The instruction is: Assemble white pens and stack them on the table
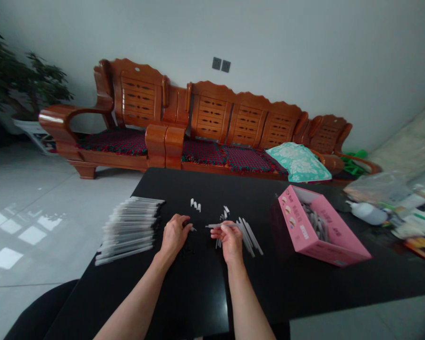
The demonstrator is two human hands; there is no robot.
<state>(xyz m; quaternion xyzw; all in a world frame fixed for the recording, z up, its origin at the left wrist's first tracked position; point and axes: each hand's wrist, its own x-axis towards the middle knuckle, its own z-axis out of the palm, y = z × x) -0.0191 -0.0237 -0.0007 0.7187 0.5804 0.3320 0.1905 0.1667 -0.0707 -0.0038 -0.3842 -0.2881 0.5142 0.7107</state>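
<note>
My left hand [175, 234] is closed, thumb and fingers together on a small pale pen part with a thin tip. My right hand [231, 240] pinches a slim grey-white pen barrel [216, 226], its narrow end pointing left towards the other hand. Beside and partly behind the right hand lie several pale barrels [252, 237] and some small clear and dark pieces [226, 212]. Ahead of the left hand stand a few short white caps [195, 204]. Left of it, a row of translucent white pens [131, 230] lies side by side, dark ends facing right.
A pink open box [335, 252] with several grey-white pen parts inside stands on the black table [194, 293]. At the far right are a plastic bag [377, 186], a white bottle-like thing [368, 213] and clutter. A wooden sofa [212, 111] lines the wall behind.
</note>
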